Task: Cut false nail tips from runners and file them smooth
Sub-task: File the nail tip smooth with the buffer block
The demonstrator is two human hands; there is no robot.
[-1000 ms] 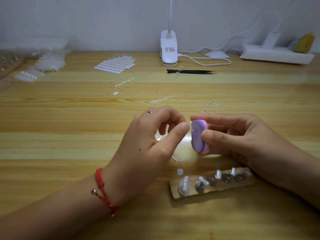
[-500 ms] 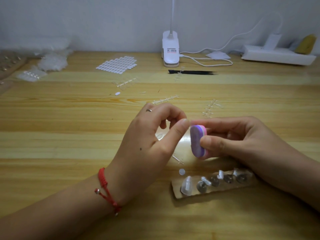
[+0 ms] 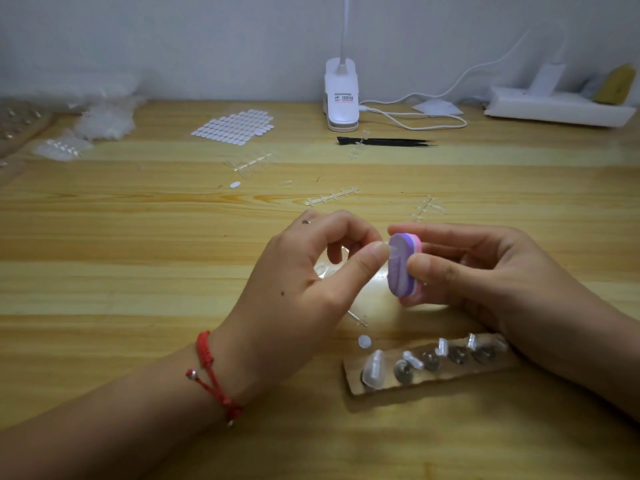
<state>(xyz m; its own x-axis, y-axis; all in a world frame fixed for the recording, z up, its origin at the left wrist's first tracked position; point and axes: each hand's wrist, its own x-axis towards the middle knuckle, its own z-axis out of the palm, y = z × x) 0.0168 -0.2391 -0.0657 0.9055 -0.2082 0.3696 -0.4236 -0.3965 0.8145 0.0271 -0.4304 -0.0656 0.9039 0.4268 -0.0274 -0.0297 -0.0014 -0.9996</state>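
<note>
Centrally, just above the pale wooden tabletop [image 3: 138, 271], the two hands met. The left hand [image 3: 304, 282], with a red braided cord bracelet [image 3: 211, 368] on its wrist, had its grip nearly closed: thumb and curled forefinger pinched a small clear false nail tip [image 3: 383, 244], hardly visible, held against the purple face of a purple-and-pink oval sanding block [image 3: 401, 268]. The other fingers of that hand were loosely curled behind. The right hand [image 3: 491, 282] grasped the block upright, thumb on its near edge and forefinger along its far edge, grip clenched round it.

Near and to the right, partly under the right wrist, lay a brown cardboard strip [image 3: 356, 386] carrying a row of metal studs, several topped with clear tips. Farther off lay clear plastic runners [image 3: 330, 196], and beyond them black tweezers [image 3: 384, 142], a sheet of white oval stickers [image 3: 233, 127] and a white clip lamp base [image 3: 341, 98].
</note>
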